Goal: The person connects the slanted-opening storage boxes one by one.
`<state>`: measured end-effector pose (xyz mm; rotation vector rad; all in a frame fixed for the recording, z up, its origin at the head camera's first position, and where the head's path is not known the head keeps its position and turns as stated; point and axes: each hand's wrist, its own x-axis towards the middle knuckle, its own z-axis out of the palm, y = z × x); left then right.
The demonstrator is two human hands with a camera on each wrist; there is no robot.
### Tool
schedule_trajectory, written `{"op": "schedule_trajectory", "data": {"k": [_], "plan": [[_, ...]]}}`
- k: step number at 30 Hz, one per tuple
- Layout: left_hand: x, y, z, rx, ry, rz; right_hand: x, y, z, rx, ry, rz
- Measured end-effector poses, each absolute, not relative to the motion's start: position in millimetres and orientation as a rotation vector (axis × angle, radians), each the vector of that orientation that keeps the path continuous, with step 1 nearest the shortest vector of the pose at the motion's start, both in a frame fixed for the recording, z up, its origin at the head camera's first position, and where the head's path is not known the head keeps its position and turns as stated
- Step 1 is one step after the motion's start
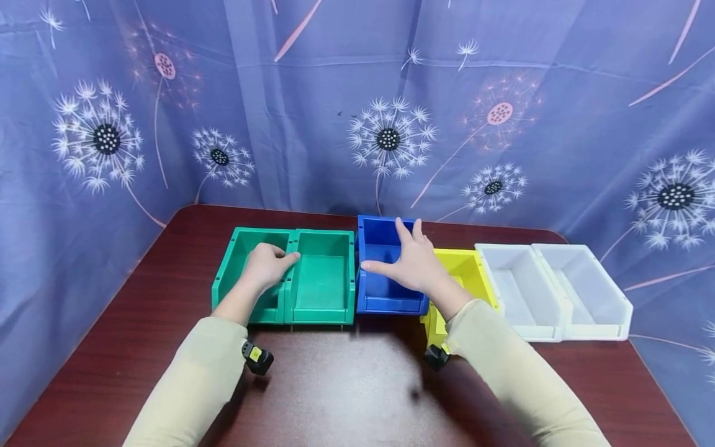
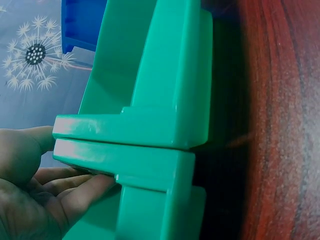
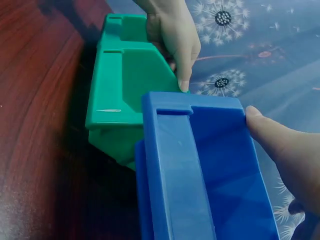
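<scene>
My left hand (image 1: 264, 268) pinches the adjoining side walls of two green bins, the left green bin (image 1: 223, 273) and the right green bin (image 1: 323, 279). In the left wrist view, the thumb lies on one side of the paired walls and the fingers on the other. My right hand (image 1: 420, 266) spans the blue bin (image 1: 393, 305), its thumb against the left rim. Two fingers extend toward the back. The blue bin appears raised off the table, beside the right green bin. The contact of the right hand's other fingers is partly hidden.
Right of the blue bin stands a yellow bin (image 1: 468, 273), partly covered by my right arm. Two white bins, one (image 1: 544, 333) beside the other (image 1: 600, 333), adjoin it. A dark red wooden table (image 1: 346, 397) carries the bins. A blue dandelion-print curtain (image 1: 313, 136) hangs behind.
</scene>
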<state>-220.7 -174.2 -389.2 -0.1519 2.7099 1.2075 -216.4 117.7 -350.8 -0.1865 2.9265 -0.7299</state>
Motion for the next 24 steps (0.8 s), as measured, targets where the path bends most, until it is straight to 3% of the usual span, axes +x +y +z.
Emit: {"op": "schedule_trajectory", "data": {"k": [12, 24], "plan": [[-220.5, -177.1, -390.3, -0.14, 2.662, 1.257, -231.6, 109.1, -346.1, -0.726, 2.777, -0.593], [-218.3, -178.1, -388.4, -0.15, 2.655, 1.263, -244.3, 100.7, -335.0, -0.819, 2.608, -0.445]]}}
